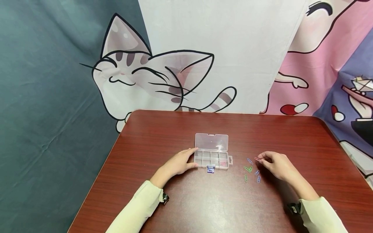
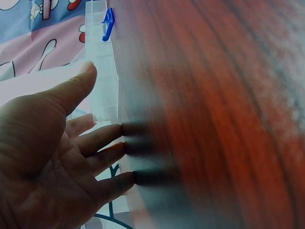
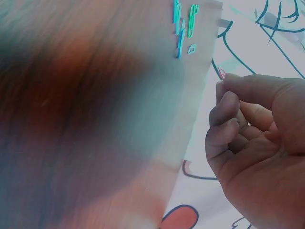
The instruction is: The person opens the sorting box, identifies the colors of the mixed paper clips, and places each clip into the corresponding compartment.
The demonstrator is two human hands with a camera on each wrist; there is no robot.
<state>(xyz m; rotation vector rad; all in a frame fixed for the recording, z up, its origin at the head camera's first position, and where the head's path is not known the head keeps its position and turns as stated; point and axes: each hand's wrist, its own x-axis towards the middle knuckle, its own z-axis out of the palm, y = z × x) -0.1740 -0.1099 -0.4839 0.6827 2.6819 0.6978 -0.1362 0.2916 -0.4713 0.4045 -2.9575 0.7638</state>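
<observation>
**Red paper clip (image 1: 257, 159) pinched in the right hand (image 1: 276, 165), near a clear compartment box (image 1: 206, 161)**

The red paper clip is a slim bent-wire loop, mostly hidden by the fingers, with one end poking out at about nine o'clock from the right hand. Thumb and forefinger close on it, and the other fingers curl inward in the right wrist view. Whether the clip touches the table (image 1: 221, 200) cannot be told.

The clear compartment box lies on the glossy reddish-brown wood-grain table, its lid (image 1: 211, 141) raised toward twelve o'clock, a blue latch (image 1: 210, 169) at six and a hanging tab (image 1: 231, 160) at three. Dividers make two rows of four compartments. Pinkish-red clips (image 1: 223, 163) lie together in the near-row compartment at the box's four o'clock corner.

At nine o'clock of the box is the left hand (image 1: 180, 161), thumb and fingers extended and spread about that end, gripping nothing; how firmly they press cannot be told.

Between three and four o'clock from the box, three green clips (image 1: 246, 178) and three blue clips (image 1: 258, 179) are scattered on the wood, two of the green ones overlapping. Beyond the table's twelve o'clock edge hangs a cloth (image 1: 250, 38) printed with a smiling cartoon cat (image 1: 131, 94).
</observation>
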